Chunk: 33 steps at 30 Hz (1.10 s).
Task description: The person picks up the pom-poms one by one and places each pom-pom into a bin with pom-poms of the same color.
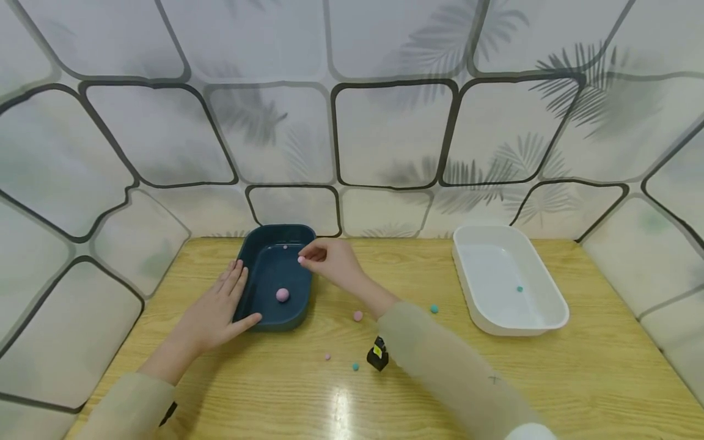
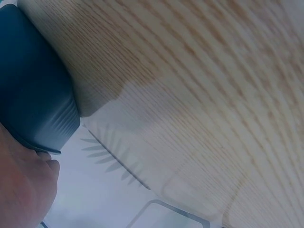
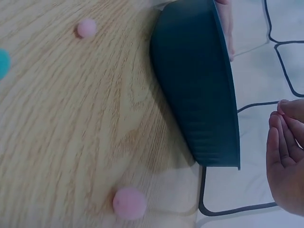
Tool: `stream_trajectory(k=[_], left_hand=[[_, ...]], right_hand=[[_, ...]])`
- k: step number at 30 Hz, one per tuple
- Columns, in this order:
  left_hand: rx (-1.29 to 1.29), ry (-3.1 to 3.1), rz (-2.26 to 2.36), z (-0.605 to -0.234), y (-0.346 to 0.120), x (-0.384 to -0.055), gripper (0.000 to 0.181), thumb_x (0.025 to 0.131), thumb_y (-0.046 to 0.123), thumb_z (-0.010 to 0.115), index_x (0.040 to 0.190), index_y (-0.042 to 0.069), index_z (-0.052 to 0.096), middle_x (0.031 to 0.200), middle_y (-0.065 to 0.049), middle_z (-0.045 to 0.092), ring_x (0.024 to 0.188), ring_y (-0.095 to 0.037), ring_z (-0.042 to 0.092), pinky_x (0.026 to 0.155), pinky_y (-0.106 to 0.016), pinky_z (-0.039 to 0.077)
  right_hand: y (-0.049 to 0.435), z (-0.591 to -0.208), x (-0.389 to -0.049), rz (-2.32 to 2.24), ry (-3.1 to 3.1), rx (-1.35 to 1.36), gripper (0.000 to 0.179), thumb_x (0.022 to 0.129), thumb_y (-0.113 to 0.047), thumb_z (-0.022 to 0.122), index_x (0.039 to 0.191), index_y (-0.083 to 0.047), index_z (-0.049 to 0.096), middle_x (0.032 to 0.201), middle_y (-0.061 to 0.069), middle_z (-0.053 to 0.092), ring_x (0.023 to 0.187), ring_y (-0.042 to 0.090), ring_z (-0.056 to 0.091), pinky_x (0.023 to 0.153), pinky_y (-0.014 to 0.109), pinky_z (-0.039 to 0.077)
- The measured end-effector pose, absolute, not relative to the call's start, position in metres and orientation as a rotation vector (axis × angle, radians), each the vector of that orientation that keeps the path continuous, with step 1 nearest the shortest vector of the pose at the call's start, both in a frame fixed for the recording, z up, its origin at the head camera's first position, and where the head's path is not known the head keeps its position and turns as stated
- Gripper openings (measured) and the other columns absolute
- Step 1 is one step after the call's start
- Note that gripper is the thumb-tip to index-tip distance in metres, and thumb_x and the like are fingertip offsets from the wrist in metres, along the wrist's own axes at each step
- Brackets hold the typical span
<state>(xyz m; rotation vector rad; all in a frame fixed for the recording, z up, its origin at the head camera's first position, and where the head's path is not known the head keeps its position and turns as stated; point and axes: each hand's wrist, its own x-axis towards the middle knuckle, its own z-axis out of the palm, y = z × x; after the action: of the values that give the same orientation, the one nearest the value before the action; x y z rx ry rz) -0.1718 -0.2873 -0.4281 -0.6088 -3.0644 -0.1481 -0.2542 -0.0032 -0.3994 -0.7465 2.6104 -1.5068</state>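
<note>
A dark blue tray sits at the left of the table with a larger pink ball and a tiny pink ball in it. My left hand rests along its left rim, fingers straight and thumb spread over the near corner. Over the tray's right rim, my right hand pinches a small pink ball between thumb and fingertips. In the right wrist view, that hand appears beside the tray wall, its fingers gathered. The left wrist view has the left hand at the tray's rim.
A white tray holding a small teal ball stands at the right. Between the trays lie pink balls and teal balls. A black device shows by the right sleeve. Patterned fabric walls enclose the table.
</note>
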Motion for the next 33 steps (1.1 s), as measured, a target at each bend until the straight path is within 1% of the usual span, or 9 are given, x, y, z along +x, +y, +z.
stream_trajectory(k=[11,15,20,23,26,29,33], left_hand=[[-0.605,-3.079,-0.142,-0.425,-0.286,-0.171,0.102,0.101,0.059,0.062,0.163,-0.013,0.025,0.174,-0.032,0.017,0.162,-0.049,0.019,0.128,-0.065,0.029],[-0.606,-3.074,-0.143,-0.424,-0.285,-0.171,0.102,0.1,0.058,0.063,0.162,-0.013,0.026,0.173,-0.032,0.018,0.162,-0.049,0.019,0.128,-0.065,0.029],[-0.607,-3.067,-0.15,-0.426,-0.286,-0.171,0.103,0.1,0.06,0.062,0.162,-0.013,0.025,0.174,-0.032,0.017,0.162,-0.049,0.019,0.127,-0.065,0.03],[-0.608,-3.064,-0.159,-0.427,-0.287,-0.171,0.103,0.1,0.061,0.062,0.163,-0.013,0.025,0.174,-0.032,0.017,0.162,-0.049,0.019,0.127,-0.065,0.029],[-0.608,-3.069,-0.167,-0.427,-0.287,-0.171,0.104,0.1,0.061,0.062,0.163,-0.013,0.024,0.174,-0.032,0.016,0.163,-0.048,0.017,0.127,-0.065,0.029],[-0.609,-3.075,-0.16,-0.427,-0.287,-0.172,0.104,0.101,0.062,0.061,0.163,-0.012,0.024,0.174,-0.031,0.015,0.163,-0.048,0.017,0.128,-0.065,0.029],[-0.603,-3.084,-0.162,-0.426,-0.287,-0.172,0.103,0.101,0.06,0.062,0.164,-0.012,0.023,0.174,-0.031,0.015,0.163,-0.048,0.017,0.128,-0.065,0.028]], right_hand=[[-0.026,-0.412,-0.263,-1.459,2.577,-0.671,0.013,0.099,-0.017,0.078,0.107,-0.007,0.082,0.102,0.01,0.08,0.089,0.019,0.073,0.072,0.017,0.055],[-0.027,-0.418,-0.262,-1.446,2.571,-0.654,0.012,0.099,-0.014,0.077,0.107,-0.007,0.082,0.103,0.01,0.081,0.09,0.018,0.074,0.073,0.017,0.056],[-0.028,-0.42,-0.262,-1.373,2.62,-0.7,0.012,0.099,-0.014,0.077,0.107,-0.006,0.081,0.103,0.009,0.081,0.092,0.018,0.076,0.078,0.018,0.059],[-0.028,-0.42,-0.262,-1.302,2.649,-0.733,0.013,0.099,-0.014,0.077,0.109,-0.005,0.081,0.105,0.008,0.08,0.094,0.019,0.076,0.08,0.02,0.059],[-0.028,-0.418,-0.261,-1.268,2.66,-0.75,0.016,0.097,-0.009,0.078,0.112,-0.003,0.08,0.107,0.01,0.08,0.096,0.021,0.076,0.083,0.021,0.06],[-0.028,-0.417,-0.26,-1.28,2.65,-0.751,0.019,0.095,-0.005,0.078,0.114,-0.001,0.079,0.109,0.011,0.08,0.098,0.022,0.076,0.084,0.021,0.061],[-0.026,-0.418,-0.26,-1.355,2.603,-0.718,0.019,0.097,-0.004,0.076,0.115,0.001,0.079,0.111,0.013,0.08,0.1,0.024,0.077,0.085,0.022,0.061]])
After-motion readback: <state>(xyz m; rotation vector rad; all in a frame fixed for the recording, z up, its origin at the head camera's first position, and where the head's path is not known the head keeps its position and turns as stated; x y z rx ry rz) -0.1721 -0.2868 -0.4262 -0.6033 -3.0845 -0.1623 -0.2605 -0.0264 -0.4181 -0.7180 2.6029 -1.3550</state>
